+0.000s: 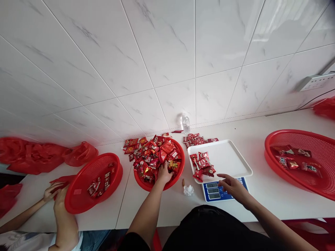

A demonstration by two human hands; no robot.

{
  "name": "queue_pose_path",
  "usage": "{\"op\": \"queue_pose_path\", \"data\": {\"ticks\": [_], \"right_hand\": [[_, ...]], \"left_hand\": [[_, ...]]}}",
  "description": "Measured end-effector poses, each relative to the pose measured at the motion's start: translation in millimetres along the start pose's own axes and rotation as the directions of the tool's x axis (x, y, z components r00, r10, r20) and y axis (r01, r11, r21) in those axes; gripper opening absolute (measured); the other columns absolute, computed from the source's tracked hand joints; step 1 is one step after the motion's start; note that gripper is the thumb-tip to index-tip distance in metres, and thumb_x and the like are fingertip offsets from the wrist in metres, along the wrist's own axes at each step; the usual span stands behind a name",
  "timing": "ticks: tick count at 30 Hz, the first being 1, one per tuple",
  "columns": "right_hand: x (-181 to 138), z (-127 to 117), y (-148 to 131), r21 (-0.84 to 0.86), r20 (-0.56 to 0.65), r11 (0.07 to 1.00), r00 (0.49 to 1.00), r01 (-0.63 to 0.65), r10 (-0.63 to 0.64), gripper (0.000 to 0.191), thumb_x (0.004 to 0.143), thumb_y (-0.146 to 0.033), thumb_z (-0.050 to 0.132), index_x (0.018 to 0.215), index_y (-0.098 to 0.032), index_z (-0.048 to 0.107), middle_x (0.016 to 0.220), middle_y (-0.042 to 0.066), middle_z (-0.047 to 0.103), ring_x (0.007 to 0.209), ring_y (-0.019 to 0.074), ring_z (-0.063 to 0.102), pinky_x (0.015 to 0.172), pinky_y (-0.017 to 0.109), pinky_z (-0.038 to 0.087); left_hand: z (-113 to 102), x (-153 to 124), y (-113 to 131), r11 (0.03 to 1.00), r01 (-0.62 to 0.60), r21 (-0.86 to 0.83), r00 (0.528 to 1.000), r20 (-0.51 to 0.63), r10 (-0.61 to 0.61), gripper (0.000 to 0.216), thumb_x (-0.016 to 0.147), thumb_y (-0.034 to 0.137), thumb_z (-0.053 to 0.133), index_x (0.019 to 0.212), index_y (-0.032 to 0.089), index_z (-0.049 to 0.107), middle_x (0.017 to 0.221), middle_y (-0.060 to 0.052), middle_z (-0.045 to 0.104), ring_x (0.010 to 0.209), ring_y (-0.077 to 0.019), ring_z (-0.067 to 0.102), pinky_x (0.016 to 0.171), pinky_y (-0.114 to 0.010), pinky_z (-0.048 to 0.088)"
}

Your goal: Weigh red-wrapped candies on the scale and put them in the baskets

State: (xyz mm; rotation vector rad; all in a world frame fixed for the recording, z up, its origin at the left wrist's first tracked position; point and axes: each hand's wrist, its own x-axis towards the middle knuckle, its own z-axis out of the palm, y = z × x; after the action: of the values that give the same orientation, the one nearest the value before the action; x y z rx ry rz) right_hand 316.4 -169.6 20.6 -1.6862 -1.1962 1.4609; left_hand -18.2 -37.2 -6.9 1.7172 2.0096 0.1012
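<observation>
My left hand [164, 173] reaches into a round red basket [180, 170] heaped with small red wrapped snack packets [151, 157]. Its fingers rest apart on the packets, thumb spread to the right; the fingertips are partly hidden among the wrappers. Over the blue keypad of a weighing scale [213, 191] hovers my right hand [231, 186], index finger stretched toward the left and the others loosely bent, holding nothing. On the scale sits a white tray [232, 158], with several red packets [202, 164] at its left side.
Loose packets [193, 140] and a clear plastic bottle [186, 124] lie near the wall. Crumpled tissue [188, 190] is beside the scale. Red baskets stand left [117, 174] and right [269, 150]. At far left, a co-worker's hands [52, 191] are beside red bags [81, 153].
</observation>
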Motion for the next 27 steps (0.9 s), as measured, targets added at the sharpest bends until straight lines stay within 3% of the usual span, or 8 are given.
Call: {"op": "queue_pose_path", "data": {"ticks": [6,10,13,18,22,27], "right_hand": [[-1.0,1.0,-0.6,-0.037,0.027,0.999,0.999,0.024,-0.023,0.043,0.081,-0.048,0.045,0.117,-0.024,0.051,0.087,0.002,0.068,0.073,0.0175,0.063,0.065,0.03,0.049],[-1.1,2.8,1.7,-0.107,0.032,0.993,0.998,0.056,-0.053,0.042,0.083,-0.047,0.043,0.117,-0.024,0.051,0.087,0.002,0.067,0.074,0.0178,0.063,0.065,0.03,0.048],[4.0,4.0,2.3,-0.239,-0.019,0.966,0.994,0.102,-0.11,0.039,0.084,-0.045,0.041,0.117,-0.025,0.051,0.094,0.004,0.065,0.075,0.0181,0.062,0.066,0.031,0.048],[19.2,10.7,-1.6,-0.487,-0.035,0.859,0.98,0.155,-0.196,0.043,0.085,-0.037,0.041,0.127,-0.032,0.045,0.118,0.006,0.056,0.08,0.0192,0.063,0.07,0.033,0.047],[26.8,20.5,-3.2,-0.525,0.04,0.826,0.975,0.207,-0.219,0.043,0.085,-0.032,0.041,0.128,-0.03,0.046,0.122,0.006,0.055,0.091,0.0209,0.062,0.076,0.032,0.046],[24.7,22.6,0.9,-0.52,0.026,0.827,0.971,0.215,-0.236,0.034,0.087,-0.034,0.038,0.11,-0.024,0.06,0.12,0.007,0.058,0.098,0.0225,0.06,0.082,0.033,0.044]], "left_hand": [[0.5,3.3,5.2,0.987,-0.005,0.158,1.0,0.02,0.002,0.063,0.074,0.018,0.058,0.132,0.018,0.033,0.109,-0.018,0.059,0.109,-0.0303,0.053,0.093,-0.039,0.032],[-4.7,-2.8,-1.9,0.985,-0.03,0.168,0.998,0.062,0.02,0.055,0.078,0.014,0.05,0.131,0.019,0.036,0.099,-0.017,0.064,0.097,-0.0304,0.059,0.083,-0.038,0.039],[-10.7,-7.9,-7.3,0.988,-0.052,0.146,0.998,0.049,0.046,0.055,0.08,0.014,0.046,0.133,0.021,0.033,0.101,-0.015,0.065,0.097,-0.0285,0.06,0.081,-0.035,0.04],[-23.6,-18.4,-6.7,0.997,-0.071,-0.015,0.994,-0.088,0.069,0.05,0.083,0.015,0.045,0.131,0.019,0.035,0.114,-0.014,0.061,0.103,-0.0249,0.058,0.083,-0.031,0.041],[-33.0,-28.1,-0.3,0.986,-0.108,-0.127,0.98,-0.181,0.084,0.048,0.085,0.018,0.042,0.132,0.017,0.033,0.117,-0.014,0.059,0.104,-0.0235,0.058,0.084,-0.031,0.043],[-40.5,-40.0,7.2,0.974,-0.097,-0.206,0.982,-0.181,0.059,0.05,0.085,0.022,0.043,0.133,0.017,0.032,0.121,-0.014,0.056,0.109,-0.0236,0.055,0.088,-0.033,0.042]]}}
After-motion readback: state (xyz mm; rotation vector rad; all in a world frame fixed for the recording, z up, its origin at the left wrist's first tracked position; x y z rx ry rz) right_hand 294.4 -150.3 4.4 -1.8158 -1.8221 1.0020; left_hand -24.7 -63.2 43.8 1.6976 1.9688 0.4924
